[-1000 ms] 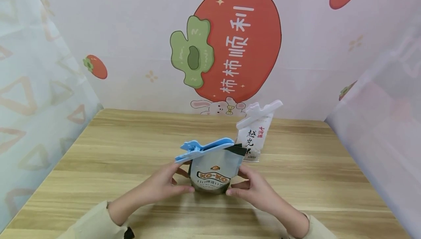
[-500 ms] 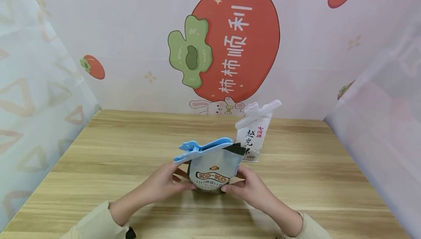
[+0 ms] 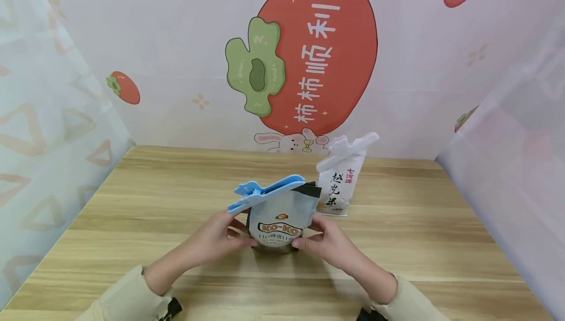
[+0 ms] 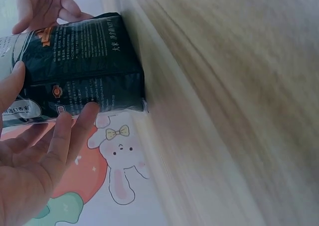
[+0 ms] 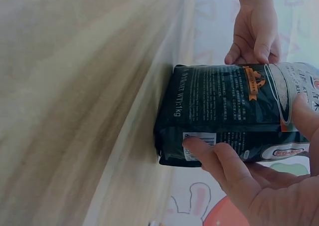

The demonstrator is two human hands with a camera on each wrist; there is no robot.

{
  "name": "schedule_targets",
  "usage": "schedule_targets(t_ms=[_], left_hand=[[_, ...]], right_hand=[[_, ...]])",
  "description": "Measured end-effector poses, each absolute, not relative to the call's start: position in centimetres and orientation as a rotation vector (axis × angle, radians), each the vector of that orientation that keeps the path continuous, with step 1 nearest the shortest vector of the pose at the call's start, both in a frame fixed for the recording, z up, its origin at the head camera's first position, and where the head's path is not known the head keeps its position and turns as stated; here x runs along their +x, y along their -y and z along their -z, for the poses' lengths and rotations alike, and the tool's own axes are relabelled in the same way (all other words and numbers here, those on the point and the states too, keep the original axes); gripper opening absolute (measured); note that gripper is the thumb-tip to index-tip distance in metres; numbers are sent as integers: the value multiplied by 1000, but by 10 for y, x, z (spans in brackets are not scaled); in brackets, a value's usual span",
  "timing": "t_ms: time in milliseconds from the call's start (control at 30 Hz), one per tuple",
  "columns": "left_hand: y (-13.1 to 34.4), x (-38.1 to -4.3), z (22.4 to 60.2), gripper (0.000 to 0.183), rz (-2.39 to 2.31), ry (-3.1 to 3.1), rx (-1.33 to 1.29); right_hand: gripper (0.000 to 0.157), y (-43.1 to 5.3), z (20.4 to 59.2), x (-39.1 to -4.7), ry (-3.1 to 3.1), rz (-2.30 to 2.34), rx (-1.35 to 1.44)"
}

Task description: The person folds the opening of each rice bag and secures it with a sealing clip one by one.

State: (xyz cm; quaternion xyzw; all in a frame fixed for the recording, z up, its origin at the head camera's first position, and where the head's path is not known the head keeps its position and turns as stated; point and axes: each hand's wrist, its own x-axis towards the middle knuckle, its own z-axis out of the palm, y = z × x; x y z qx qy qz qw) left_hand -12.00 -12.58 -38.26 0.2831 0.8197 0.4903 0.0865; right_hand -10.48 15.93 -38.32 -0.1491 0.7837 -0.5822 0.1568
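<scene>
A green-and-silver KO-KO rice bag point(image 3: 279, 215) stands upright at the middle of the table, its lower edge at or close to the wood. Across its folded top sits a light blue bag clip point(image 3: 267, 194), slanting up to the right. My left hand point(image 3: 215, 239) holds the bag's left side, thumb in front and fingers along the side panel. On the opposite side my right hand point(image 3: 334, 243) grips it likewise, its fingertips over the barcode label in the right wrist view. Whether the base touches the table is hard to tell.
Behind and right of the KO-KO bag stands a small white rice bag point(image 3: 342, 186) with a pale pink clip point(image 3: 347, 150) on top. The wooden table point(image 3: 419, 242) ends at a persimmon-print backdrop point(image 3: 410, 66), with side curtains left and right.
Both hands have shifted the KO-KO rice bag slightly left and away from me. The white rice bag has stayed in place.
</scene>
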Motion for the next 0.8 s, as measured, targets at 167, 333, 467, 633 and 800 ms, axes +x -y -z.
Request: schedule_targets(t_ms=[167,333,467,633,800], left_hand=[[131,-125,383,71,-1465,-2434,829],[133,-130,382,70,-1463,-2443,819],[135,-134,380,70,-1444,-2479,813],[138,-137,380,68,-1447,-2490,779],[139,-142,381,68,-1474,-2480,797]], right_hand=[[56,-157,383,-111,-2257,1665,-452],[57,-154,383,-118,-2278,1660,-492],[54,-151,384,-124,-2298,1659,-470],[46,-145,385,-129,-2321,1654,-437],[40,-141,384,-135,-2356,1638,-453]])
